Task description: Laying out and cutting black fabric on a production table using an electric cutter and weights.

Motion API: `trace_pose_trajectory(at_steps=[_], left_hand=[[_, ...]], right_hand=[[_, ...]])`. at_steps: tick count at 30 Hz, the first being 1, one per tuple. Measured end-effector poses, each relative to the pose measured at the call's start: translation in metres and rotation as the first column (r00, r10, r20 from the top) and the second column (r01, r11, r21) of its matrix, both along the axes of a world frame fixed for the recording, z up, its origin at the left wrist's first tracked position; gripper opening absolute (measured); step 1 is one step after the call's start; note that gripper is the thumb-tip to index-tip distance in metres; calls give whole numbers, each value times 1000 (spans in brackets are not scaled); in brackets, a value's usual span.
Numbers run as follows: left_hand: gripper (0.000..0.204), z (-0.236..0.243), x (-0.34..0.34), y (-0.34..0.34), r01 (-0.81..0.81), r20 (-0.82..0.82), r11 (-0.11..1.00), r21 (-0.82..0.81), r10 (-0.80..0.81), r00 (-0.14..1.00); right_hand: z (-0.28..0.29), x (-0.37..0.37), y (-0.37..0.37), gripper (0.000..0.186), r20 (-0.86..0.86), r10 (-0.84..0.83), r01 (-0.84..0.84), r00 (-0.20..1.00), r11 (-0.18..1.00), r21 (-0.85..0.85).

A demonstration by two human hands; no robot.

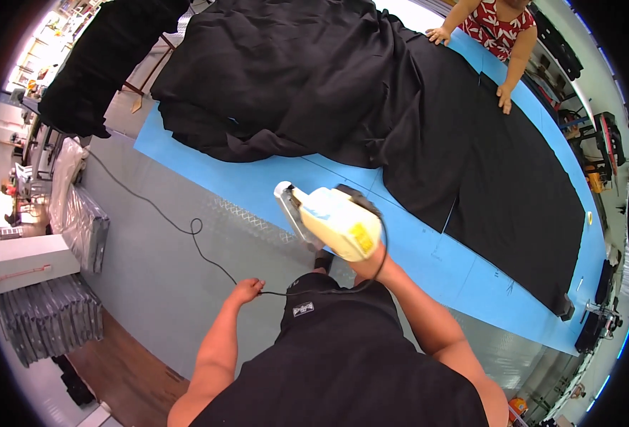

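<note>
My right hand [368, 263] is closed round a corded handheld power tool [339, 222] with a cream body, a yellow label and a metal front end. It is held up in front of me, near the table's front edge, its front end pointing up and left. Which kind of tool it is, I cannot tell. A black cord [307, 292] hangs from it across my lap. My left hand [248, 290] is closed on this cord, low and to the left. Beyond the tool, black fabric [286, 78] lies bunched and folded on the blue tabletop [218, 167].
At the far right a person in a red patterned top [496, 28] rests both hands by the fabric. The cord loops over the grey floor [151, 235] to the left. More black cloth [108, 57] hangs at the far left, and wrapped grey panels [51, 313] stand nearer.
</note>
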State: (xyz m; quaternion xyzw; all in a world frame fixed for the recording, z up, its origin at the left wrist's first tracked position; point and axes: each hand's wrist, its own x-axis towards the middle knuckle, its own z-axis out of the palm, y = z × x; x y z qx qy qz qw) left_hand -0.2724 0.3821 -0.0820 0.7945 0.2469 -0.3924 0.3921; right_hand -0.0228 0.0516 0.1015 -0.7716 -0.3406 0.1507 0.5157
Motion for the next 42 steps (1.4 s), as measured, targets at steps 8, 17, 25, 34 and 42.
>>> trace_pose_trajectory(at_steps=[8, 17, 25, 34, 42], left_hand=[[36, -30, -14, -52, -266, 621, 953, 144, 123, 774], [25, 78, 79, -189, 159, 537, 965, -211, -21, 843], [22, 106, 212, -347, 449, 690, 880, -154, -229, 686], [27, 55, 353, -426, 30, 794, 806, 592, -589, 149], [13, 80, 344, -477, 132, 816, 836, 532, -548, 183]], right_hand=[[-26, 28, 52, 30, -77, -5, -5, 997, 991, -132], [-24, 57, 58, 52, -113, -87, 52, 990, 956, -287], [27, 39, -23, 85, 4, 152, -123, 988, 813, -568], [-38, -17, -420, 43, 166, -716, 723, 678, 606, -332], [-103, 6, -519, 56, 494, -566, 751, 660, 478, -456]])
